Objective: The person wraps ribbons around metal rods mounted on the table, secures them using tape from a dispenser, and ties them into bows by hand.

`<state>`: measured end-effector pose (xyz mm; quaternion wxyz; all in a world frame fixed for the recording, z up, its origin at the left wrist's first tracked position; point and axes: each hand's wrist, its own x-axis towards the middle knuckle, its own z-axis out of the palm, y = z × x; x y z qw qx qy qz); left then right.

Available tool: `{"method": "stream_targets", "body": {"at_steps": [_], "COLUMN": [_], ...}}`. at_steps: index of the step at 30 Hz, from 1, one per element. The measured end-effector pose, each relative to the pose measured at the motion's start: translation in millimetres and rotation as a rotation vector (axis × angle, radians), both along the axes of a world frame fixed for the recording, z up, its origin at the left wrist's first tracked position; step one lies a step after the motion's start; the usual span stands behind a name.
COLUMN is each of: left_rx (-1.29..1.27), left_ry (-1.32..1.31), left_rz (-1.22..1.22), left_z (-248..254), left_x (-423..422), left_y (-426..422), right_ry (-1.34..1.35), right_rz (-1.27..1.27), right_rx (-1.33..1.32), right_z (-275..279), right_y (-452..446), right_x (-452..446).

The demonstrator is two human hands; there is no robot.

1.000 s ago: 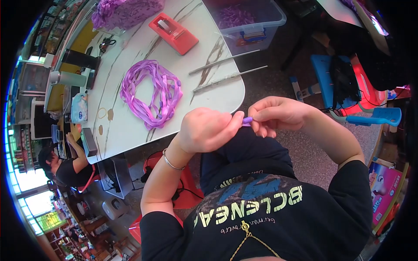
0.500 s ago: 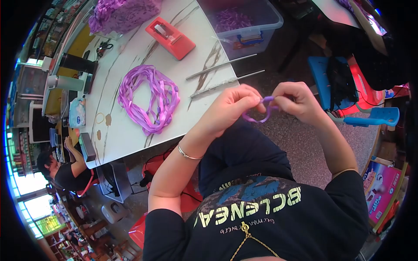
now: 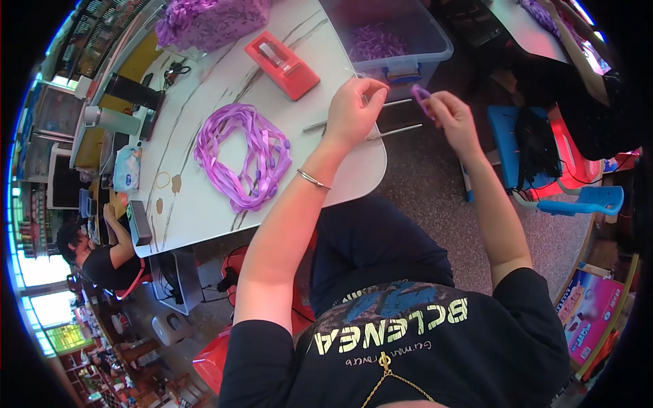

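My right hand (image 3: pixel 452 121) pinches a small purple ribbon loop (image 3: pixel 420 96), held in the air past the table's edge. My left hand (image 3: pixel 355 114) is over the table corner, its fingers curled in and thumb near the index finger; whatever they may hold is hidden. Beneath and beside it, two thin metal rods (image 3: pixel 403 129) jut out over the edge. A red tape dispenser (image 3: pixel 294 78) stands on the table just left of my left hand. Farther left lies a bundle of purple ribbon loops (image 3: pixel 209 151).
A clear plastic bin (image 3: pixel 432 58) with purple pieces stands beyond the table (image 3: pixel 326 183). A purple-filled bag (image 3: pixel 211 24) sits at the back, bottles (image 3: pixel 112 120) and tissues (image 3: pixel 127 168) at left. A blue chair (image 3: pixel 503 136) is at right. Other people sit left and upper right.
My hands have come apart and moved forward. The purple ribbon loop, earlier between both hands, is now in my right hand only. My left hand has risen over the rods.
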<state>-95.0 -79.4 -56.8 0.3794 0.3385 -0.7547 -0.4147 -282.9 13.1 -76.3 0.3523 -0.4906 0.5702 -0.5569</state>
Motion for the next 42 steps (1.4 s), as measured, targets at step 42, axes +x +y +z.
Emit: {"method": "stream_targets", "body": {"at_steps": [42], "left_rx": [-0.122], "left_ry": [-0.453], "left_rz": [-0.028], "left_z": [-1], "left_x": [-7], "left_y": [-19], "right_ry": [-0.046], "right_rz": [0.328], "right_rx": [0.311], "right_z": [30], "right_y": [214], "right_x": [72]}}
